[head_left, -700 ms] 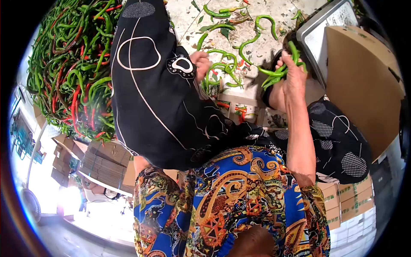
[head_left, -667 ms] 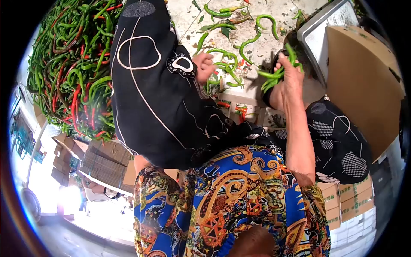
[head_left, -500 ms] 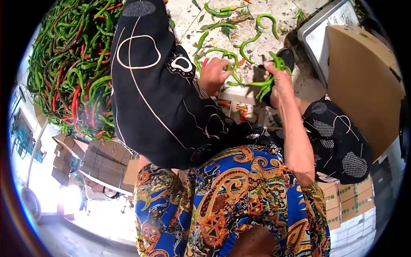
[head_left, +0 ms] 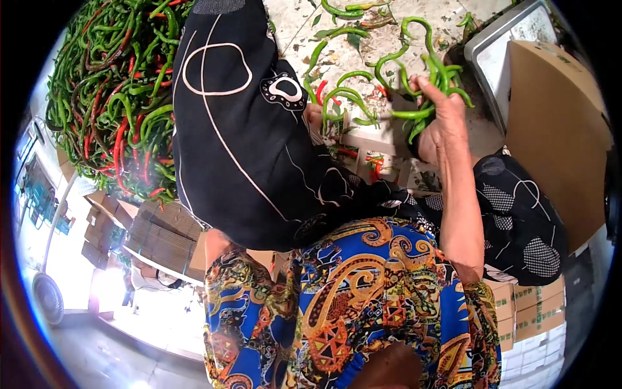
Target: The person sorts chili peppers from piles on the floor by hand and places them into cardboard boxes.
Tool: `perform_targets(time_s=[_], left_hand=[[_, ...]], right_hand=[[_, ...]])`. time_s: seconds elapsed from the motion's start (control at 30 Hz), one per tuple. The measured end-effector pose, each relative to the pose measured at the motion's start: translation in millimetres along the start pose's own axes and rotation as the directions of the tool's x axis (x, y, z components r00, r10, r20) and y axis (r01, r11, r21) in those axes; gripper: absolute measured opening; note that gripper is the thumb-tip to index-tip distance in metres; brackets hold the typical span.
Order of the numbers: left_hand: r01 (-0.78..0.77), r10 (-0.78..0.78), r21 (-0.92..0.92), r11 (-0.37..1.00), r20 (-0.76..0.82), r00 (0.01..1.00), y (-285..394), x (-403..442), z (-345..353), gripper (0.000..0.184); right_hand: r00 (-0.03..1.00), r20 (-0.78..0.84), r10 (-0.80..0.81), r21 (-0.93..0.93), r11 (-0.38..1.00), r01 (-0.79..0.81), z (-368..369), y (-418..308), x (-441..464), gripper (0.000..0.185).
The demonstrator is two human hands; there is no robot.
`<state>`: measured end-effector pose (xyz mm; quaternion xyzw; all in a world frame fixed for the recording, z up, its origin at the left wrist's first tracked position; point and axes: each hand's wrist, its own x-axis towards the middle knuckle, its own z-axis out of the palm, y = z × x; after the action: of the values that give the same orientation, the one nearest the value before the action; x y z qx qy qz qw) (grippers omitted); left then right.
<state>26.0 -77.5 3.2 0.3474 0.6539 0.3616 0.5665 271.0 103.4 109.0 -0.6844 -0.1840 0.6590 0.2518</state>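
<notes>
A bunch of green chili peppers (head_left: 442,81) is in my right hand (head_left: 447,120), its thumb pressed over them and their tips fanning out on both sides. Most of my left hand (head_left: 313,115) is hidden behind my raised trouser leg; only a small part shows, so its fingers cannot be made out. Close beside it on the floor lie a red chili pepper (head_left: 321,92) and several curved green chili peppers (head_left: 350,95). More loose green chili peppers (head_left: 346,31) are scattered farther up the pale, littered floor (head_left: 291,29).
A large heap of green and red chilies (head_left: 110,97) rises at the left. At right stand a metal-rimmed tray (head_left: 512,32) and a cardboard box (head_left: 551,123). Stacked cartons (head_left: 538,308) and a fan (head_left: 48,297) are lower down.
My left hand has drawn back to the left, behind my trouser leg. My right hand with the chili peppers has shifted slightly up and right in view.
</notes>
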Motion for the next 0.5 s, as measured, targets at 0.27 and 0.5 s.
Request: perform_targets(time_s=[0.27,0.5], left_hand=[[-0.222,0.296,0.641,0.735,-0.009,0.955,65.7,32.3,19.1,0.026],[-0.076,0.070,0.607,0.791,0.033,0.997,49.8,53.4,4.8,0.023]], right_hand=[[0.971,-0.219,-0.099,-0.019,0.995,0.098,6.1,-3.6,-19.9,0.030],[0.961,-0.276,-0.001,0.193,0.980,0.056,2.3,-3.2,-38.0,0.028]])
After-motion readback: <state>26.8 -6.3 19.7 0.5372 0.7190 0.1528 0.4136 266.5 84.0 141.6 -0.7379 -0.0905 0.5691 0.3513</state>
